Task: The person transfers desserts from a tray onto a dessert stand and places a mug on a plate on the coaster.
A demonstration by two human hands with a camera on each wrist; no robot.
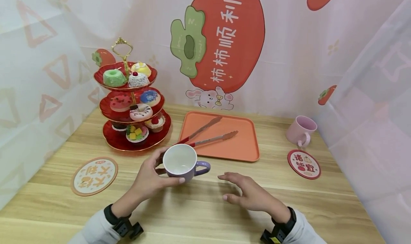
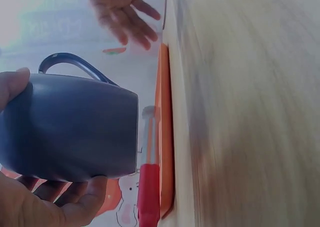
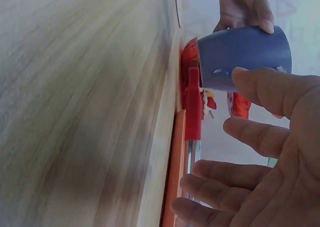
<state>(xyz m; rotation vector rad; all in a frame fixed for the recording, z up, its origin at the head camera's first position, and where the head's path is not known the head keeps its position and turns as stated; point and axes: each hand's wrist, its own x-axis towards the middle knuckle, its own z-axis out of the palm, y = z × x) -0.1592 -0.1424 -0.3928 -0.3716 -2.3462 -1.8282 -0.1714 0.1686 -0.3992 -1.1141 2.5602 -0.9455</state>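
Observation:
My left hand (image 1: pixel 149 178) grips a purple mug (image 1: pixel 187 175) with a white inside, thumb at the near side and fingers round the far left. The mug is held above the table, its handle pointing right; in the left wrist view the mug (image 2: pixel 75 127) looks dark blue and is apart from the wood. To the right of the handle, my right hand (image 1: pixel 248 194) hovers with nothing in it, fingers spread and palm toward the mug. In the right wrist view its fingers (image 3: pixel 225 174) are extended. Behind the mug lie red-handled tongs (image 1: pixel 212 140) on an orange tray (image 1: pixel 237 154).
A red three-tier stand (image 1: pixel 151 144) with toy cakes and donuts is at the back left. An orange-rimmed round coaster (image 1: pixel 94 176) lies at left. On the right are a pink mug (image 1: pixel 297 130) and a red-rimmed coaster (image 1: pixel 304 164). Printed cloth walls (image 1: pixel 282 58) enclose the table.

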